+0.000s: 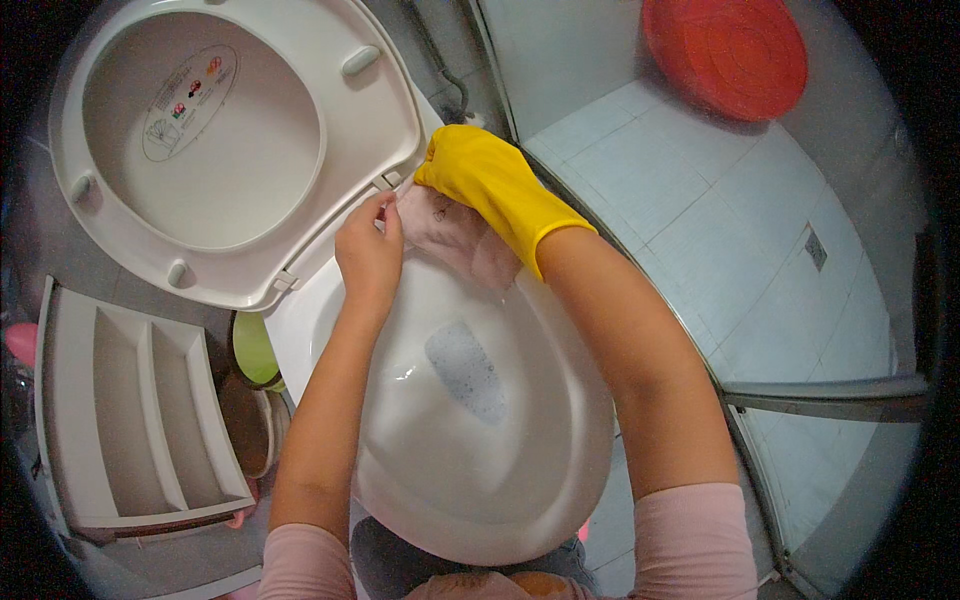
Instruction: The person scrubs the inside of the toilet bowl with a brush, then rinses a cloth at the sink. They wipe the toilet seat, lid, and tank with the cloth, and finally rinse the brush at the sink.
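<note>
A white toilet bowl [590, 420] fills the middle, with foamy bluish water [465, 370] at its bottom. Its seat and lid [385, 120] are raised and lean back to the far left. At the back of the rim lies a damp pale pink cloth [455, 235]. My right hand [490, 185], in a yellow rubber glove, is closed on the cloth's far edge; its fingertips are partly hidden. Bare, my left hand [370, 245] is beside the seat hinge [388, 181], with thumb and finger pinched at the cloth's left corner.
A white shelf rack [125, 420] stands at the left, next to a bin [245, 425] and a green round object [257, 350]. To the right, a glass partition's frame [650, 285] borders a tiled floor [690, 220] with a drain [815, 247]. A red basin [730, 55] leans there against the wall.
</note>
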Available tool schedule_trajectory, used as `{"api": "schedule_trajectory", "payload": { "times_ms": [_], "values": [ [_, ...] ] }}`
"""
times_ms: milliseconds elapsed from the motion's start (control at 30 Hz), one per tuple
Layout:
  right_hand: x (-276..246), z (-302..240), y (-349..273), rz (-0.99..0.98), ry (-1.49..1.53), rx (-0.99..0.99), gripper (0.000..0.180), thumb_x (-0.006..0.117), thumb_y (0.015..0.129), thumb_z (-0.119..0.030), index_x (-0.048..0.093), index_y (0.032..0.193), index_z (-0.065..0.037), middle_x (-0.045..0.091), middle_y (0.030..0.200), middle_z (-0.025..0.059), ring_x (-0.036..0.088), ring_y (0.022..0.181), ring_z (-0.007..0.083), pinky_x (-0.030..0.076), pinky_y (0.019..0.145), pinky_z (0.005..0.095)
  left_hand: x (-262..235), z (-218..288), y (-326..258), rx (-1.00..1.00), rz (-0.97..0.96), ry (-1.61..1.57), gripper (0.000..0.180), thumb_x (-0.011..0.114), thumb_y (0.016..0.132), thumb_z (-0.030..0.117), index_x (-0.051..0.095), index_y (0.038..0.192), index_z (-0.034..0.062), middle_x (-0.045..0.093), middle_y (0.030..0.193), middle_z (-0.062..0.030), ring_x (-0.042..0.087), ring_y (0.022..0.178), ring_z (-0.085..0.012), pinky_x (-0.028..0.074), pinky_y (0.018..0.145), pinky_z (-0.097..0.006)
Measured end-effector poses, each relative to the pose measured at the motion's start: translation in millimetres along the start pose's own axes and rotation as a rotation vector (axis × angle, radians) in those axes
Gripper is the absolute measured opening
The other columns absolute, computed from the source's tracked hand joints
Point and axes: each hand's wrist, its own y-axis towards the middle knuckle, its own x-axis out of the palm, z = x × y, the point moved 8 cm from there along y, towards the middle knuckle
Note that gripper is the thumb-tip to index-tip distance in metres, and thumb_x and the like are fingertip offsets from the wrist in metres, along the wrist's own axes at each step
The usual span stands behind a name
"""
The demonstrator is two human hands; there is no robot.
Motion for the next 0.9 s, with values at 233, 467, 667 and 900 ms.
{"api": "schedule_trajectory", "payload": {
  "times_ms": [233, 467, 667, 900],
  "values": [
    [11, -9, 3, 0.054, -0.034, -0.030, 0.028, 0.064, 0.076, -0.032, 0.071, 0.093, -0.012, 0.067, 0.097, 0.0138, 0.062, 0.091, 0.0338, 0.049, 0.080, 0.0423, -3, 6, -7, 0.251, 0.054, 0.233, 0.019, 0.061, 0.080, 0.009, 0.069, 0.097, 0.0111, 0.060, 0.084, -0.0085, 0.061, 0.073, -0.0262, 0.049, 0.066, -0.037],
    [12, -18, -13, 0.174, -0.074, -0.151, 0.028, 0.065, 0.074, -0.034, 0.071, 0.090, -0.011, 0.066, 0.092, 0.0163, 0.062, 0.089, 0.0359, 0.049, 0.076, 0.0442, -7, 7, -7, 0.277, 0.060, 0.194, 0.022, 0.061, 0.079, 0.007, 0.068, 0.099, 0.0121, 0.057, 0.081, -0.0081, 0.059, 0.071, -0.0260, 0.049, 0.064, -0.035],
    [15, -22, -8, 0.136, -0.129, -0.115, 0.028, 0.065, 0.074, -0.034, 0.071, 0.088, -0.011, 0.066, 0.092, 0.0167, 0.062, 0.089, 0.0356, 0.049, 0.077, 0.0445, -3, -1, -4, 0.299, 0.019, 0.149, 0.028, 0.060, 0.079, 0.006, 0.067, 0.106, 0.0140, 0.054, 0.076, -0.0093, 0.058, 0.068, -0.0261, 0.048, 0.062, -0.036],
    [18, -15, -3, 0.170, -0.098, -0.107, 0.029, 0.064, 0.075, -0.035, 0.071, 0.092, -0.012, 0.066, 0.096, 0.0159, 0.062, 0.090, 0.0357, 0.049, 0.079, 0.0436, -1, 3, -3, 0.349, 0.046, 0.207, 0.032, 0.061, 0.078, 0.007, 0.066, 0.107, 0.0190, 0.055, 0.076, -0.0071, 0.058, 0.066, -0.0250, 0.049, 0.059, -0.036]
  ]
}}
